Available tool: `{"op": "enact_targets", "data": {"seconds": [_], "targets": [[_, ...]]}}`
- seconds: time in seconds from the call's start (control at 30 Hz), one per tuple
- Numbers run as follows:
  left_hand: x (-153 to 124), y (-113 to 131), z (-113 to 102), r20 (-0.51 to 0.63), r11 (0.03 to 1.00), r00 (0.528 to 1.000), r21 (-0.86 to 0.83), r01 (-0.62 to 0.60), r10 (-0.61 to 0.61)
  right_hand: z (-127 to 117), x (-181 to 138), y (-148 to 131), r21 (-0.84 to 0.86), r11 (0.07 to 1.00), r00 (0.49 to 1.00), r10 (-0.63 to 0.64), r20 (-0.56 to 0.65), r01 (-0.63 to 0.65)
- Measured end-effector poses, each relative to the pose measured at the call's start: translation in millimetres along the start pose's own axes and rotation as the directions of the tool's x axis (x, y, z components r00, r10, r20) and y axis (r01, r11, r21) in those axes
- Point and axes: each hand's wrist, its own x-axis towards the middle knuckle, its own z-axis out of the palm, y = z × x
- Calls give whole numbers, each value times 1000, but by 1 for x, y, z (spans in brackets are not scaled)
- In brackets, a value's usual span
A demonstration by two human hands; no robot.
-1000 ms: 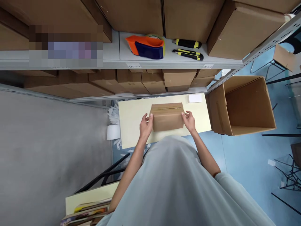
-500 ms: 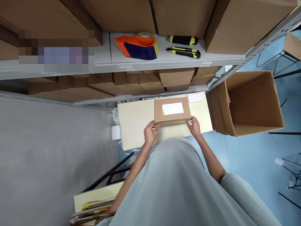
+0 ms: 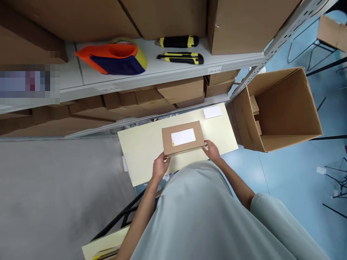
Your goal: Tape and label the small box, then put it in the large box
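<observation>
Head camera is looking down on a pale table (image 3: 141, 151), where a small brown box (image 3: 182, 139) with a white label (image 3: 183, 137) is lying flat near the middle. Going left to right, the left hand (image 3: 160, 167) is gripping the box's near corner at 7 o'clock, and the right hand (image 3: 212, 151) is gripping the corner at 4 o'clock. A white card (image 3: 212, 112) is lying at the box's 1 o'clock, and a large open carton (image 3: 282, 108) is standing at 3 o'clock.
</observation>
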Motion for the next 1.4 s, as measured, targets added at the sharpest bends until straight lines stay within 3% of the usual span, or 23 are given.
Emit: {"op": "enact_targets", "data": {"seconds": [0.17,0.3,0.43,0.67,0.8,1.0,1.07,1.17,1.27,1.33,1.4], "targets": [[5,-4,-10,7,998,1000,-59,6,-6,-22,0,21,-33,994,989,-101,111,105],[7,21,-24,-169,998,985,-52,21,-29,-48,19,33,-61,987,989,-145,35,147],[16,78,-22,-298,994,950,-22,-106,95,-72,62,33,-65,974,974,-221,-56,217],[47,194,35,-79,912,909,80,-403,409,-74,153,16,-137,946,953,-300,-37,292],[49,233,64,-1,858,859,46,-511,512,-65,186,12,-137,933,942,-335,13,334],[43,238,73,20,862,864,50,-504,504,-59,198,17,-114,940,947,-320,20,321],[43,233,73,24,868,870,50,-493,493,-65,197,23,-102,953,956,-292,-41,287],[44,228,75,36,874,876,46,-483,482,-80,193,37,-75,989,960,-140,-243,125],[46,230,80,38,874,874,31,-485,484,-96,191,54,23,996,889,86,-449,-85],[47,234,84,42,871,871,25,-490,489,-101,191,62,88,983,856,185,-482,-163],[47,237,88,57,867,867,26,-497,495,-102,191,66,106,973,866,233,-442,-207]]}}
